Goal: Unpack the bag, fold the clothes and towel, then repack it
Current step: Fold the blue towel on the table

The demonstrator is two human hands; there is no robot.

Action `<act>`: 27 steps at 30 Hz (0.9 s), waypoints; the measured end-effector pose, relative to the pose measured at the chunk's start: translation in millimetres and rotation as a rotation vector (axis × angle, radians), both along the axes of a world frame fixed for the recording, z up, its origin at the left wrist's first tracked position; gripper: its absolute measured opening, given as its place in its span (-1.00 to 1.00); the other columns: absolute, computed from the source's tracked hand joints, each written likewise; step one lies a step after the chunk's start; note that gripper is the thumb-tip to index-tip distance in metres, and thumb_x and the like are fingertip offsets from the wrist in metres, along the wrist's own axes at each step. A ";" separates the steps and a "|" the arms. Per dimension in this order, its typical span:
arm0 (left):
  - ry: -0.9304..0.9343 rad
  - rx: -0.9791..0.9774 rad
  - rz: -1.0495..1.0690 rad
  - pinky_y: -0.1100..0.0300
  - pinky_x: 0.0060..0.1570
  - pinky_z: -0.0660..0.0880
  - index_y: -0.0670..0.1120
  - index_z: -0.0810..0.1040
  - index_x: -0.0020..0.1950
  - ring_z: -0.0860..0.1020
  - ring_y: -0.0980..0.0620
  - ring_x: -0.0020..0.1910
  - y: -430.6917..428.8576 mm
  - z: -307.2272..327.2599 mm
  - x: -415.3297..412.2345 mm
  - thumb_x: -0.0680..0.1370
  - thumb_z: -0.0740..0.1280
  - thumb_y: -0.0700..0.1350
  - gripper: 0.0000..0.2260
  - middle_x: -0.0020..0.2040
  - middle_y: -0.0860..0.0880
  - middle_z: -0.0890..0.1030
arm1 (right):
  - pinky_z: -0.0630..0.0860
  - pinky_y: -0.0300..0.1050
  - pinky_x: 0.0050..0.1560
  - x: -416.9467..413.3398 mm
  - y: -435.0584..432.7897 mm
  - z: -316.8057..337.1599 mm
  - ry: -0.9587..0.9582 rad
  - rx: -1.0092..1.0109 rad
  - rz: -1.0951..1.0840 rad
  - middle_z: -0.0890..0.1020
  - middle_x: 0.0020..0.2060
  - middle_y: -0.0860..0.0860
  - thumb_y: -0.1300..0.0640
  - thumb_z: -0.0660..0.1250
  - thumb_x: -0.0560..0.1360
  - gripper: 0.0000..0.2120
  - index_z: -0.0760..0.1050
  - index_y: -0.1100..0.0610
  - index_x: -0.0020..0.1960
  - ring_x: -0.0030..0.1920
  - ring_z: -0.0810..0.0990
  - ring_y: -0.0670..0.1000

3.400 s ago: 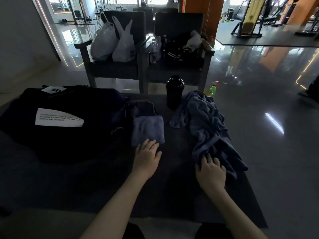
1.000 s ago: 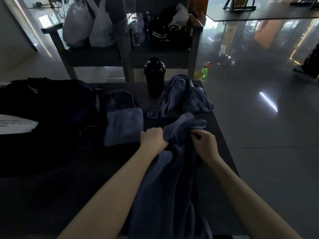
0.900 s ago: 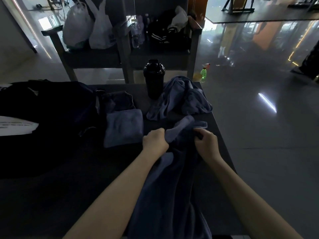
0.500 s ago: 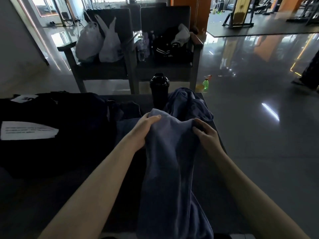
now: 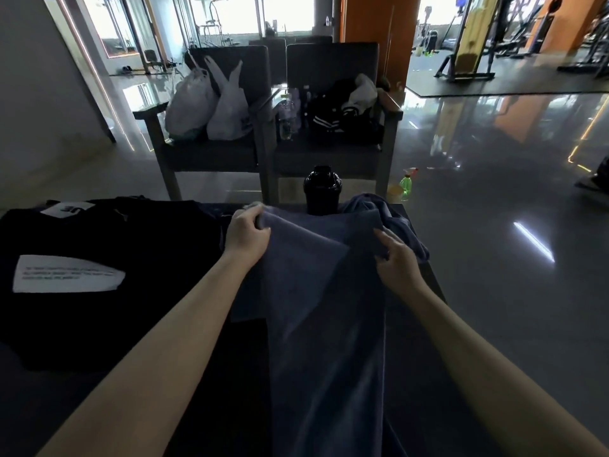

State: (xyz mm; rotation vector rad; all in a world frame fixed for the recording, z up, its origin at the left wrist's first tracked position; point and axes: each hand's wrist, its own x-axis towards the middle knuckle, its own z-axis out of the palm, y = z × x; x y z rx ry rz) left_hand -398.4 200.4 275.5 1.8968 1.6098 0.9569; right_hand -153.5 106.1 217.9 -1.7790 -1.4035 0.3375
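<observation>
Head view shows you holding the blue-grey towel (image 5: 326, 291) up by its far edge, its length running back over the dark table (image 5: 425, 282) toward you and off the near edge. Your left hand (image 5: 245, 237) is closed in a fist around the left corner. Your right hand (image 5: 393, 258) pinches the right side with fingers curled over the cloth; the thumb is hidden, so how firm that pinch is I cannot tell.

To fold it well, I would level the 2 corners first: the cloth between them carries a diagonal crease, so draw your hands apart until that edge goes taut. Then lay the edge flat and bring it toward you, matching corner to corner.

Watch what sits behind. The black shaker bottle (image 5: 322, 189) stands upright just beyond the held edge and could tip if the cloth swings forward. More blue cloth (image 5: 395, 216) is bunched beside your right hand, touching the towel; whether it is the same piece I cannot tell, so free it before you pull.

The black bag (image 5: 99, 258) with its white label lies at the left of the table, just beside your left forearm, so folding room is narrow. The 2 chairs (image 5: 333, 103) with plastic bags (image 5: 207, 103) stand well apart.
</observation>
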 end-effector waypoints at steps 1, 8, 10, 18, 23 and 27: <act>0.114 -0.030 0.003 0.14 0.24 0.34 -0.23 0.46 0.34 0.42 -0.17 0.29 10.1 -9.5 -1.6 0.55 0.27 -0.23 -0.65 0.33 -0.22 0.43 | 0.26 -0.21 0.33 -0.8 5.4 -5.1 -0.053 -0.024 0.002 0.34 0.44 0.05 0.45 0.21 0.45 -0.44 0.31 0.23 0.44 0.43 0.30 0.07; 0.210 -0.170 0.075 0.14 0.21 0.36 -0.12 0.52 0.32 0.45 -0.17 0.29 56.1 -45.2 -15.1 0.57 0.15 -0.27 -0.65 0.32 -0.17 0.50 | 0.45 -0.06 0.18 7.8 46.1 -33.3 -0.178 -0.114 0.009 0.29 0.46 -0.12 0.44 0.16 0.39 -0.34 0.31 0.08 0.46 0.35 0.42 0.08; 0.296 -0.136 0.069 0.09 0.21 0.38 -0.13 0.46 0.38 0.44 -0.18 0.28 67.3 -53.0 -17.6 0.57 0.14 -0.27 -0.62 0.36 -0.18 0.44 | 0.45 -0.03 0.15 9.9 57.4 -33.8 -0.165 -0.139 -0.012 0.28 0.47 -0.12 0.41 0.15 0.42 -0.36 0.30 0.07 0.46 0.34 0.42 0.10; 0.598 0.124 -0.063 -0.03 0.35 0.22 -0.07 0.30 0.48 0.19 -0.10 0.47 47.3 -88.3 -10.2 0.61 0.16 -0.10 -0.59 0.53 -0.06 0.17 | 0.26 0.12 0.36 -13.0 62.1 -55.2 -0.168 -0.413 -0.071 -0.01 0.53 0.13 0.19 0.23 0.53 -0.44 0.17 0.07 0.50 0.45 0.14 0.25; 0.442 0.268 -0.072 -0.04 0.17 0.38 -0.17 0.54 0.24 0.45 -0.14 0.25 -2.3 -89.1 -24.2 0.55 0.31 -0.17 -0.73 0.25 -0.12 0.51 | 0.27 0.10 0.26 -44.2 -1.3 -46.5 -0.286 -0.252 -0.188 0.39 0.34 0.07 0.04 0.21 0.56 -0.68 0.43 0.08 0.29 0.33 0.33 0.11; 0.472 0.205 -0.047 0.04 0.05 0.40 -0.15 0.58 0.11 0.48 -0.10 0.12 -57.6 -87.4 -35.5 0.53 0.34 -0.16 -0.82 0.09 -0.09 0.54 | 0.32 0.03 0.15 -71.5 -68.1 -38.2 -0.292 -0.389 -0.173 0.50 0.13 0.00 -0.06 0.23 0.53 -0.74 0.50 0.05 0.13 0.17 0.42 0.05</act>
